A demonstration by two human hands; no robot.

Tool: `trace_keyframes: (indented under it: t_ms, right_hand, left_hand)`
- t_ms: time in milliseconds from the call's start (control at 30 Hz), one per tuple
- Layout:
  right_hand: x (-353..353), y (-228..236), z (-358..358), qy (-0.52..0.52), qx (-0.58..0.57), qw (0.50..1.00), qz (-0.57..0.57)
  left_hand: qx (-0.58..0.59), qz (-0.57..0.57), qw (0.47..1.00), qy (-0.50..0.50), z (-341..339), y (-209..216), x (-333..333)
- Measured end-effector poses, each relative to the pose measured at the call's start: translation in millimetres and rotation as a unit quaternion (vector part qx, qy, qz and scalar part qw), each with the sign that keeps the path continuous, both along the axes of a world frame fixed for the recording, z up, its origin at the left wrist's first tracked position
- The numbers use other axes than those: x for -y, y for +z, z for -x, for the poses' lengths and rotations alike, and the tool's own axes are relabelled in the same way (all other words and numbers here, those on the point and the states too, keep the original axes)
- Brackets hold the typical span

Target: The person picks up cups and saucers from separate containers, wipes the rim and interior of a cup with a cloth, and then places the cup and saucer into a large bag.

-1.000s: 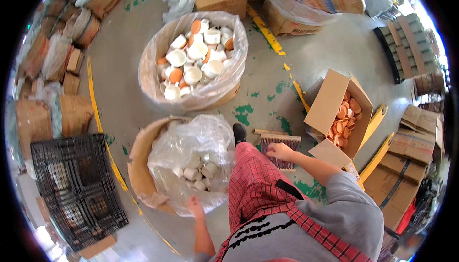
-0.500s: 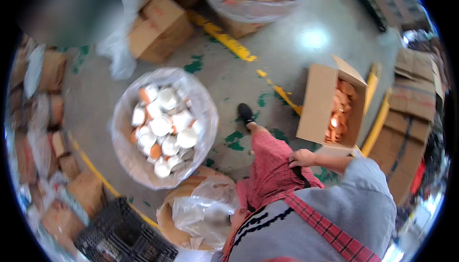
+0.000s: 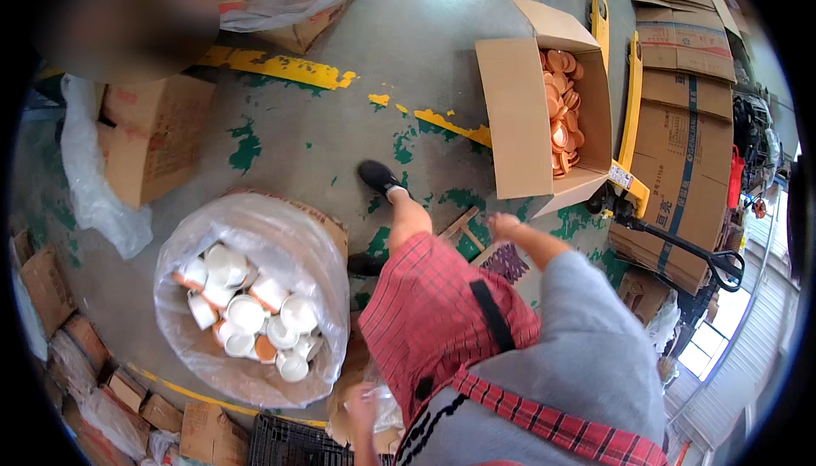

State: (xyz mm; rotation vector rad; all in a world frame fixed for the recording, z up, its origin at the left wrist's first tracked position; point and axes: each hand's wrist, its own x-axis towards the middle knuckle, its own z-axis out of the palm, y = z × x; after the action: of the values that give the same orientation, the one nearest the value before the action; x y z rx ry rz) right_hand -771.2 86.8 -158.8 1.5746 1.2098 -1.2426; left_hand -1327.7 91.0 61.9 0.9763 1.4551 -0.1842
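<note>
My right hand hangs free of the red plaid apron, just below and left of an open cardboard box. Inside that box lie many orange round lids. No object shows in this hand, but its fingers are too small and blurred to read. My left hand is low at my side, smeared by motion, beside clear plastic and cardboard. Nearest to it stands a large round container lined with a clear plastic bag, holding white and orange cups.
A yellow pallet jack with a black handle stands right of the lid box. Flattened cardboard is stacked beyond it. A cardboard box with plastic wrap sits at left. Behind me is a small stool or seat; a black crate lies low left.
My right hand has let go of the apron and swung outward. My body and view have turned, and the cup container and lid box appear shifted. The left hand has moved away from the apron.
</note>
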Motion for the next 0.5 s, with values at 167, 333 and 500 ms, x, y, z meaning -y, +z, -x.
trace_keyframes:
  t_ms: [167, 333, 500]
  right_hand:
    - [72, -118, 45, 0.103, 0.004, 0.994, 0.025]
    - [122, -161, 50, 0.165, -0.035, 0.966, 0.195]
    - [143, -182, 60, 0.147, -0.066, 0.947, 0.276]
  left_hand:
    - [-0.179, -0.24, 0.954, -0.024, -35, -73, -95]
    - [-0.15, -0.119, 0.978, 0.078, -54, -151, -111]
    - [-0.161, -0.145, 0.972, 0.09, -54, -155, -113]
